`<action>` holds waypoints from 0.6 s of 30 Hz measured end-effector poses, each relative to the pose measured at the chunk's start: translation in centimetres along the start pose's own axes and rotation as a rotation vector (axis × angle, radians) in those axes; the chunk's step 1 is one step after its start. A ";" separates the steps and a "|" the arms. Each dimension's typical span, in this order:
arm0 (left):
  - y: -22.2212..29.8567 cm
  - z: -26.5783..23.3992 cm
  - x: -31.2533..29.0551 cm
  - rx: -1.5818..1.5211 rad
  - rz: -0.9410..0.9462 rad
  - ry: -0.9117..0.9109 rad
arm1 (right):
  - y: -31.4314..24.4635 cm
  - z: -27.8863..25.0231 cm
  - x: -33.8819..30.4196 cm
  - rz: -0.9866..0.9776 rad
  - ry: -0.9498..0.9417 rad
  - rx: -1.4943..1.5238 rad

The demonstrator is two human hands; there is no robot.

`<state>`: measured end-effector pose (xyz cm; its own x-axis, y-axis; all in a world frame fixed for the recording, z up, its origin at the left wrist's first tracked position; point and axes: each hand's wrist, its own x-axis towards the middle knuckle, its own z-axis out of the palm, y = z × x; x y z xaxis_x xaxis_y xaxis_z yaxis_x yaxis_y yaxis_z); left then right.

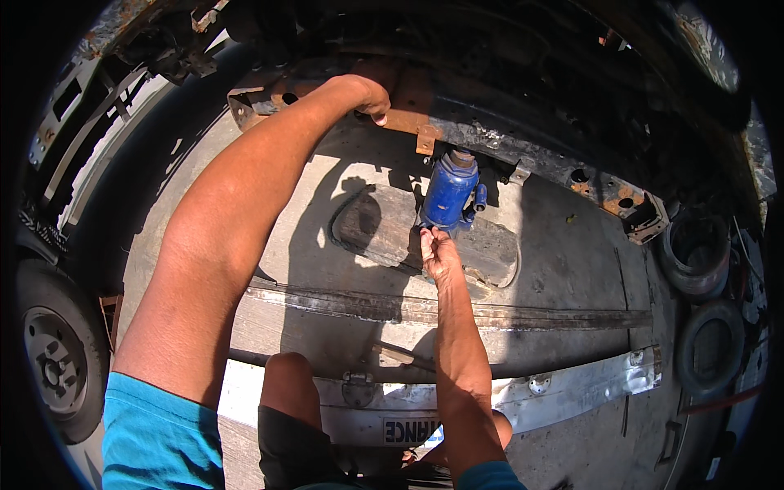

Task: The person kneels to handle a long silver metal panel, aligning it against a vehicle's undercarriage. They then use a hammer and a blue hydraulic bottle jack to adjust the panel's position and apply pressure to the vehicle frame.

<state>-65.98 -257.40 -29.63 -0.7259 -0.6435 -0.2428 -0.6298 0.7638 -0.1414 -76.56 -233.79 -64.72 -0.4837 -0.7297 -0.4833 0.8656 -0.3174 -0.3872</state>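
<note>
A blue bottle jack (448,192) stands nearly upright on a worn wooden block (494,249), its ram up against the underside of a rusty steel beam (482,137). At the jack's near base, my right hand (441,255) is closed with its fingertips pinching low on it; the exact part they hold is hidden. My left arm reaches far forward, and my left hand (369,96) is curled on the beam's near edge, left of the jack. Part of that hand's fingers is out of sight behind the edge.
A long metal strip (327,302) and a white metal panel (572,396) lie across the concrete before me. Tires (709,347) are stacked at right; a vehicle wheel (55,359) is at left. Dark undercarriage (490,49) hangs overhead. A small stick (400,355) lies near my knee.
</note>
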 end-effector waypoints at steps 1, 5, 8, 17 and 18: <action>-0.1 0.2 0.5 0.011 0.003 0.010 | -0.1 0.0 0.1 -0.001 0.020 -0.023; 0.2 0.7 1.5 0.062 0.032 0.038 | -0.4 -0.1 0.0 -0.035 0.073 -0.090; -0.5 1.0 1.7 0.089 0.030 0.054 | 0.4 0.7 -0.7 -0.078 0.080 -0.144; 0.4 0.0 0.9 0.027 0.022 0.003 | -0.4 1.7 -2.2 -0.180 0.176 -0.433; 0.3 0.2 0.8 0.028 0.016 -0.003 | -0.3 2.2 -2.6 -0.186 0.199 -0.483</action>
<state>-66.64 -257.69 -30.01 -0.7350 -0.6310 -0.2480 -0.6102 0.7751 -0.1638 -75.23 -233.11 -61.60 -0.6786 -0.5445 -0.4930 0.6280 -0.0820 -0.7739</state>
